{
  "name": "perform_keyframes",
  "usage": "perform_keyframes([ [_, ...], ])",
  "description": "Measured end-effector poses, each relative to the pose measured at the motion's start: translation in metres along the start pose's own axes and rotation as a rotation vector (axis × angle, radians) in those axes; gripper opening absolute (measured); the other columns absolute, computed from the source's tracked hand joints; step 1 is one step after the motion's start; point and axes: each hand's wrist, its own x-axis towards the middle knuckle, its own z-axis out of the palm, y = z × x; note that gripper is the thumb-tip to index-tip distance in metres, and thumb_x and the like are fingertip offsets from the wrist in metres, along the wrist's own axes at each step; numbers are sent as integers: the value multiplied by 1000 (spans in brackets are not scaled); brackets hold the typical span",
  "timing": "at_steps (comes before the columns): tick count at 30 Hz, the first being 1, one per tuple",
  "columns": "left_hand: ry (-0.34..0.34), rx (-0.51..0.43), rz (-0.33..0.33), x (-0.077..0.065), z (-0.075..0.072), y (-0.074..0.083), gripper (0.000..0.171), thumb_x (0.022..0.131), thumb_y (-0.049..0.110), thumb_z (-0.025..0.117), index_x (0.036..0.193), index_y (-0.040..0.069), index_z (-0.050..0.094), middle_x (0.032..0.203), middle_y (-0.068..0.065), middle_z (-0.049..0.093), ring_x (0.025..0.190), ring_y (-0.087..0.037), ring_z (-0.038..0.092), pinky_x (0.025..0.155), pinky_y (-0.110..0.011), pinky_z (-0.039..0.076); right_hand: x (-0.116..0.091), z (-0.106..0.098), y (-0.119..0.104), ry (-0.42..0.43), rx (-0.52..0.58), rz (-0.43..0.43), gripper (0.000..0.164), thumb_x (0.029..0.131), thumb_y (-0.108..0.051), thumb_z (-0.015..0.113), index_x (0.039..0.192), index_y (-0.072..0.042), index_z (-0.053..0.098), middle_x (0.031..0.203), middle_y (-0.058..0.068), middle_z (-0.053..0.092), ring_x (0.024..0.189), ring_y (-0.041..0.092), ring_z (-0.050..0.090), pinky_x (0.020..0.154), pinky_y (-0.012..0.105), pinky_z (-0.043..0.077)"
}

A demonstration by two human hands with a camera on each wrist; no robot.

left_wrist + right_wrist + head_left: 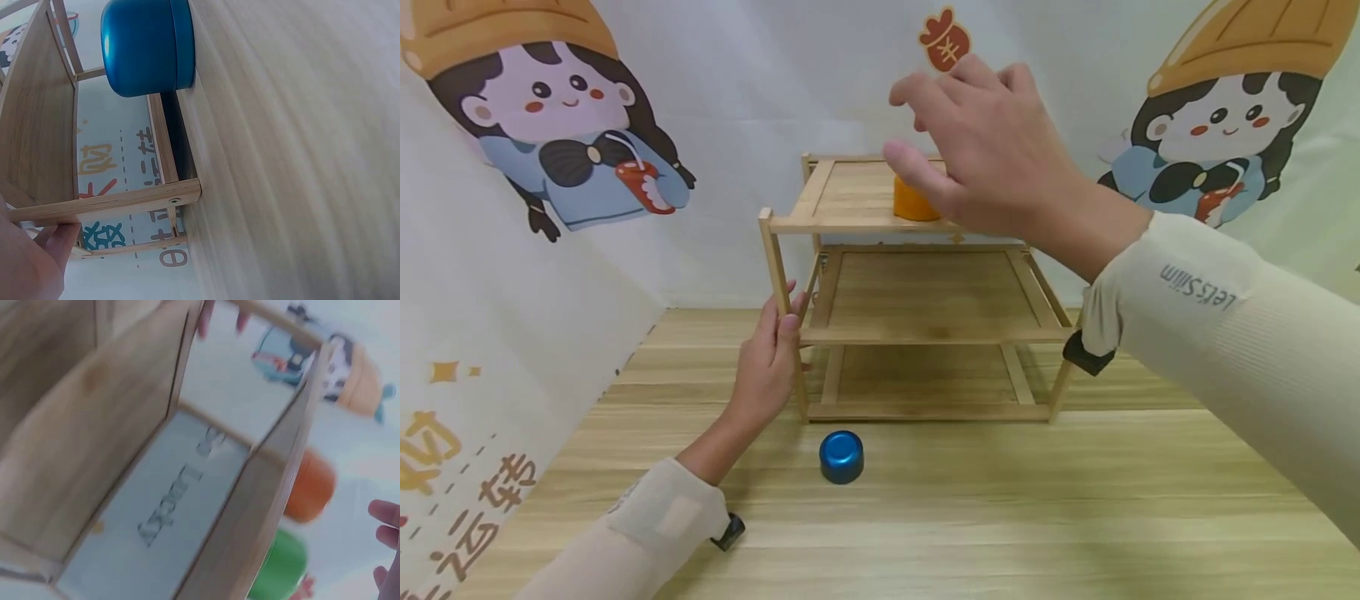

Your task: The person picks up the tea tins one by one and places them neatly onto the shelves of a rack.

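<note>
A three-tier wooden shelf rack stands on the wood-grain surface. My left hand grips its front left post, thumb in front and fingers behind. Above the top tier, my right hand hovers with spread, slightly bent fingers and nothing in them. An orange container sits on that tier, partly hidden by the right hand. Beside it in the right wrist view stands a green container, which the hand hides in the head view. A blue metallic container rests on the surface before the rack.
Behind the rack hangs a pale printed backdrop with cartoon figures, and it continues along the left side. The wood-grain surface extends in front of the rack. The middle tier lies below the top one.
</note>
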Motion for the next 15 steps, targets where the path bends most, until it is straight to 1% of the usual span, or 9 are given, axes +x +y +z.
perform_keyframes([
  [4,3,-12,2,0,-1,1,46,113,35,34,159,33,33,156,-3,50,76,-25,60,63,-42,64,-15,1,-19,44,22,-85,52,102,-47,44,137,-10,59,116,11,72,116,32,58,95,55,41],
  [6,3,-13,0,0,-1,2,46,112,36,34,159,33,33,156,-3,50,75,-26,59,63,-43,64,-26,5,-29,40,25,-131,53,101,-47,45,134,-10,61,116,11,73,113,32,61,92,54,44],
  [8,3,-5,-1,0,-2,3,47,112,37,33,159,33,33,156,-2,50,73,-27,58,63,-41,64,-37,11,-38,38,29,-180,52,101,-47,47,131,-9,63,112,10,75,106,31,63,87,52,45],
  [12,-4,10,-7,0,-2,4,47,112,37,34,159,33,33,156,-2,51,72,-28,58,62,-37,64,-60,24,-56,37,23,-281,47,99,-46,49,125,-11,67,105,7,76,96,28,64,82,48,48],
  [14,-8,13,-7,0,-2,4,47,112,35,35,159,33,32,155,-2,52,71,-27,58,62,-35,64,-71,33,-63,33,13,-315,46,99,-46,50,124,-12,69,103,6,76,95,26,64,81,46,49],
  [15,-10,13,-5,0,-2,4,47,112,35,35,159,33,32,152,-4,56,70,-27,57,63,-35,64,-76,37,-67,23,5,-324,46,99,-47,49,124,-13,69,104,4,76,96,25,64,82,46,50],
])
